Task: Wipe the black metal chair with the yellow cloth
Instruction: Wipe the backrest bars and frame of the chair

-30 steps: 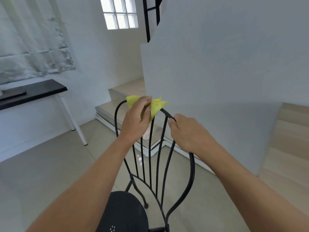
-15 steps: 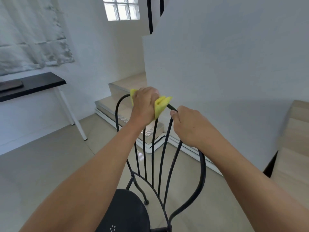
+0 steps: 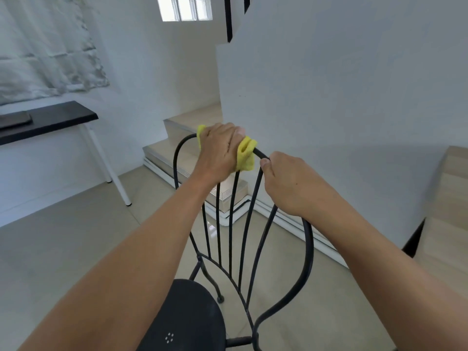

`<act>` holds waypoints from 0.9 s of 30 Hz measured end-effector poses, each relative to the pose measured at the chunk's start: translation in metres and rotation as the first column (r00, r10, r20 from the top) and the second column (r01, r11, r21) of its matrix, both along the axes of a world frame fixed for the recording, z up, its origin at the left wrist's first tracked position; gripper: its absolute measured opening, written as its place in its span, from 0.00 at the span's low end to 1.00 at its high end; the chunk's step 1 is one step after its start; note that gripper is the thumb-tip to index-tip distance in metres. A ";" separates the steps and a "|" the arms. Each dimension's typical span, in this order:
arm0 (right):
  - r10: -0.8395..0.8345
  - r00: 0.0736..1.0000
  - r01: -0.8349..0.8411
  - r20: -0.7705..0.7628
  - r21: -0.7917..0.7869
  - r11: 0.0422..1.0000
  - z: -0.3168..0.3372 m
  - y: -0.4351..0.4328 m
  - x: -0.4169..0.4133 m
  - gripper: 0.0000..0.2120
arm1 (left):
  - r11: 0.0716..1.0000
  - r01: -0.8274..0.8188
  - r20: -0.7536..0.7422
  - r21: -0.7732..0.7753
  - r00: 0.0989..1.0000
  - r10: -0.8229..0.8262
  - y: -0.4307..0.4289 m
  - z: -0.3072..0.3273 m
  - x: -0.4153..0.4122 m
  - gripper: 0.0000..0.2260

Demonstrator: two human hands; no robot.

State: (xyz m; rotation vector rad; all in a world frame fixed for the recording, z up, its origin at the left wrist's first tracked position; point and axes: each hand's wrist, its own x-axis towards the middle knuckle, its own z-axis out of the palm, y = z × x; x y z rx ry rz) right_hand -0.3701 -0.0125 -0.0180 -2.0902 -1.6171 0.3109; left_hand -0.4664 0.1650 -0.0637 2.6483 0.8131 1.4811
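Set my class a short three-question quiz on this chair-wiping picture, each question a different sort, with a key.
1. Multiple choice: what grips the yellow cloth? A) the left hand B) the right hand C) neither.
2. True or false: the right hand grips the back rail of the black metal chair bare, with no cloth under it.
3. Fill the gap: the yellow cloth is wrapped over the ___ of the chair's backrest.

Key: 1 A; 2 true; 3 top.
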 end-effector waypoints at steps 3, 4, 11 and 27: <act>-0.005 1.000 0.005 -0.011 -0.001 1.000 0.000 -0.001 -0.001 0.18 | 0.974 -0.129 0.067 -0.185 0.987 0.144 0.027 0.005 -0.012 0.15; -0.008 1.000 0.008 -0.012 -0.002 1.000 -0.001 -0.001 0.000 0.18 | 0.972 -0.155 0.059 -0.177 0.984 0.168 0.021 0.006 -0.007 0.15; -0.012 1.000 0.012 0.017 -0.009 1.000 0.001 0.000 -0.002 0.19 | 0.991 -0.122 0.029 -0.056 0.992 0.124 0.022 -0.002 -0.004 0.16; -0.013 0.997 0.017 0.080 -0.042 0.999 0.004 0.000 -0.005 0.20 | 0.920 -0.283 0.010 -0.271 0.955 0.297 0.044 0.005 -0.022 0.18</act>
